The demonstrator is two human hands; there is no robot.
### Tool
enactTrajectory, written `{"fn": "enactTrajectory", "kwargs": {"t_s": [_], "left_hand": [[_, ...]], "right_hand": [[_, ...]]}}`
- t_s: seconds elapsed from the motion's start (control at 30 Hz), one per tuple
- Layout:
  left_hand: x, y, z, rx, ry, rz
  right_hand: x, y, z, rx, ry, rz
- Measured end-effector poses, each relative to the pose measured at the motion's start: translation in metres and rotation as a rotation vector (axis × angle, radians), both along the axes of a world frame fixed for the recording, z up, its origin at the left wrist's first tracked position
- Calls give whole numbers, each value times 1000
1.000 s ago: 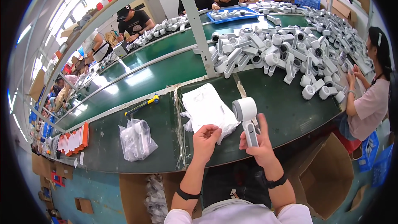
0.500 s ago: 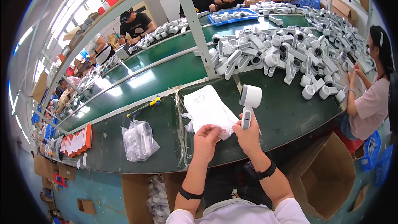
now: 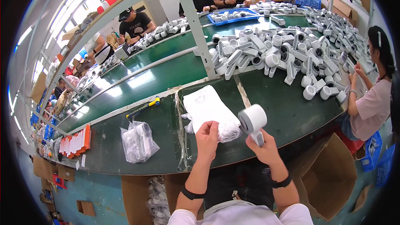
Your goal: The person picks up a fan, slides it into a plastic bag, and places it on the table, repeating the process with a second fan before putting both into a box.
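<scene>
My right hand (image 3: 263,146) is closed around the slim handle of a white-and-grey handheld fan (image 3: 255,117). Its round head tilts up and left, beside the lower right corner of a stack of white plastic bags (image 3: 207,106). Over the lower left edge of that stack, my left hand (image 3: 207,138) has its thumb and fingers pinched together. What they grip, if anything, is hidden. Crumpled clear plastic shows along the stack's near edge. Left of it lies a clear bag (image 3: 139,142) with white fan parts inside.
A large heap of similar fans (image 3: 271,52) covers the far right table. A yellow-and-black tool (image 3: 143,107) and orange-and-white cards (image 3: 75,142) lie to the left. An open cardboard box (image 3: 327,179) stands below right. A person (image 3: 371,100) sits at the right; others work across.
My right hand has moved right and down with the fan, whose head has tilted over. My left hand has risen slightly, its fingers drawing away from the bags' near corner.
</scene>
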State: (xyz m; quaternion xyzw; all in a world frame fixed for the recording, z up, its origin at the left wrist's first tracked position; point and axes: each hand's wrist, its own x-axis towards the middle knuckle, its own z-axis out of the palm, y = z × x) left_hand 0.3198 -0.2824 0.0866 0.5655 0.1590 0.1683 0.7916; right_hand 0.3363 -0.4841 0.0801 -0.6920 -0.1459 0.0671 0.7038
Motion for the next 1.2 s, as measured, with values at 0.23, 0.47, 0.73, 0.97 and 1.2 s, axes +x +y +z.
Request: {"fn": "enactTrajectory", "kwargs": {"t_s": [0.23,0.47,0.73,0.97,1.2], "left_hand": [[4,-4,2,89,13,-65],[-3,10,9,52,-18,-303],[-15,17,9,657,-206,-194],[-27,-24,16,1276,-593,-131],[-46,-29,-6,781,-435,-439]], "right_hand": [[-11,-48,41,-247,147,570],[23,-28,46,-401,348,728],[16,-4,16,-179,443,480],[-3,29,-12,203,475,256],[2,44,-26,357,19,-79]]}}
